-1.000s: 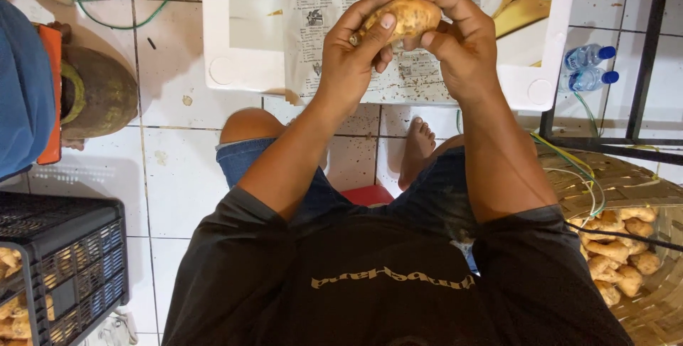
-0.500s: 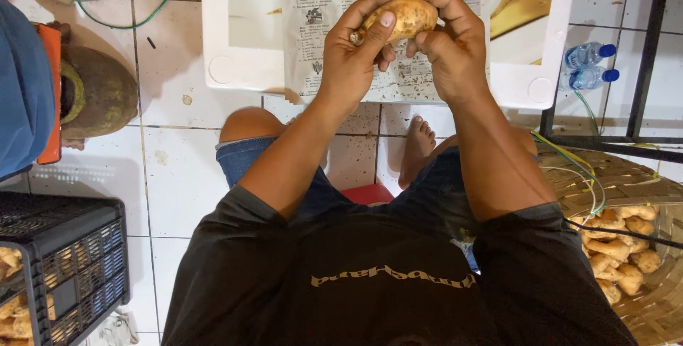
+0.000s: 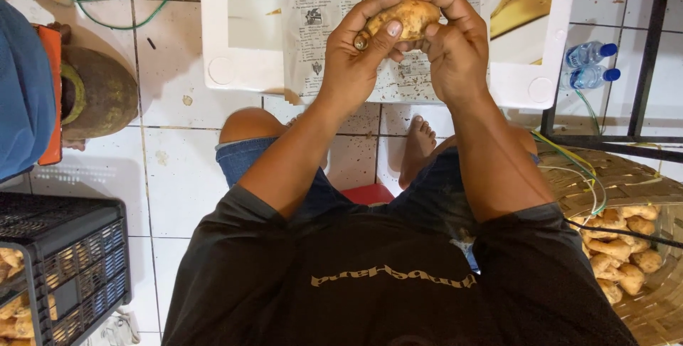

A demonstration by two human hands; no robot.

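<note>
Both my hands hold one knobbly tan root [image 3: 410, 17], like a piece of ginger, above a white foam tray [image 3: 245, 68]. My left hand [image 3: 357, 51] grips its left end, thumb pressed on the skin. My right hand [image 3: 449, 40] wraps the right end from above, fingers curled over the top. A sheet of printed paper [image 3: 324, 4] lies in the tray under the hands, speckled with dark bits. I sit on a low red stool [image 3: 366, 194], knees apart, one bare foot [image 3: 416, 143] on the tiled floor.
A woven basket [image 3: 619, 175] holding several similar roots [image 3: 622, 246] stands at the right. A black plastic crate [image 3: 67, 261] with more pieces is at the lower left. Two water bottles [image 3: 590, 65] lie by a dark metal frame. A green cord [image 3: 117, 4] crosses the tiles.
The hands have stayed in place over the tray; my fingers have shifted slightly around the root.
</note>
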